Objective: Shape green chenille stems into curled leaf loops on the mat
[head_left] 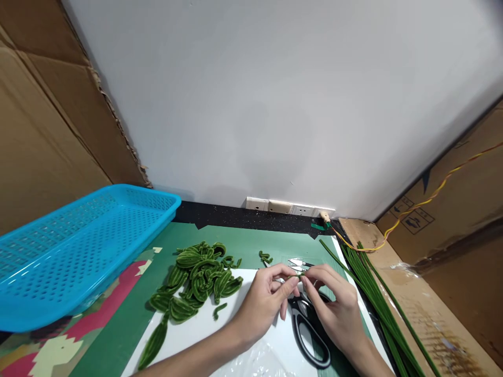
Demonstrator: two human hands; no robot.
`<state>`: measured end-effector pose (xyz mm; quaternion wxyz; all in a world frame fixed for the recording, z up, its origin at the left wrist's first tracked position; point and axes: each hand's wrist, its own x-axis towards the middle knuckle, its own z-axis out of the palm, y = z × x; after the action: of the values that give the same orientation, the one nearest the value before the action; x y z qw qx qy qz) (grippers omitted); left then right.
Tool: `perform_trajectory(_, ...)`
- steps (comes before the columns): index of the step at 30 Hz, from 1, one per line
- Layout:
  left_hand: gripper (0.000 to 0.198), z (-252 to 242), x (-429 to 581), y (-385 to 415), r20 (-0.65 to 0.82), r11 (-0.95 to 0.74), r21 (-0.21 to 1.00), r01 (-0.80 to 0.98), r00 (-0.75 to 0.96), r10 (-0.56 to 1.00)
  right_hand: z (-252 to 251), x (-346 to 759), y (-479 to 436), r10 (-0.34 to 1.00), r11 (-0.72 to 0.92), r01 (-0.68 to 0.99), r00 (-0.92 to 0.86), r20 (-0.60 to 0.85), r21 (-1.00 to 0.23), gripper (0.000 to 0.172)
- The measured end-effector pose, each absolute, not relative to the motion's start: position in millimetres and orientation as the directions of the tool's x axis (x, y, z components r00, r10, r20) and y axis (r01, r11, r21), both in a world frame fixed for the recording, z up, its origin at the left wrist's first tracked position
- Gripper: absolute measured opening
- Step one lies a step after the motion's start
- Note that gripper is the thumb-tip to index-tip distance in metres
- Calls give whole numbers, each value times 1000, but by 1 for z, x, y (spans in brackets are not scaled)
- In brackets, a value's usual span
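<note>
My left hand point(267, 296) and my right hand point(334, 301) meet above the white sheet point(204, 348), both pinching a short green pipe cleaner piece point(299, 275) between thumb and fingertips. Most of that piece is hidden by the fingers. Under my right hand lie black-handled scissors point(310, 335), partly covered. To the left of my hands sits a pile of green pipe cleaner leaves point(200, 277), with one longer leaf point(153, 343) at its near end. A short curled piece point(219, 311) lies apart from the pile, and a few small curls point(265, 256) rest beyond my left hand.
A blue perforated basket point(90, 235) stands at the left. Long green pipe cleaner stems point(377, 298) lie along the right edge beside cardboard point(436, 319). Slim metal tools point(301, 263) lie behind my hands. A yellow-red twisted cord point(393, 225) runs to the wall sockets point(281, 206).
</note>
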<state>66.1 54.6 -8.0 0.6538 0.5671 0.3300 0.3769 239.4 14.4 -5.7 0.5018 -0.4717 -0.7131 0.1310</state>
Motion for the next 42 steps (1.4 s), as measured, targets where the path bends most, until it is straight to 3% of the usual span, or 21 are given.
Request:
perform_trajectory(8,33,-3,66,54,-31,84,994,-76,531,847,-13,242,16,669,584,705,-137,731,-402,17)
perform_trajectory(17,33,-4,69,54,-59,91,995,-41,492,868,-13,242,16,680,517,837,-277,679,-177,19)
perform_trajectory(22,34,-4,69,52,-75,101,994,-32,466,882,-13,242,14,682,536,821,-283,674,-198,14)
perform_trajectory(31,30,-8,71,56,-35,67,996,-50,476,879,-8,242,15,664,536,834,-320,676,-131,16)
perform_trajectory(42,28,-7,68,53,-55,75,997,-31,429,902,-14,245,17,730,562,745,-244,639,-358,17)
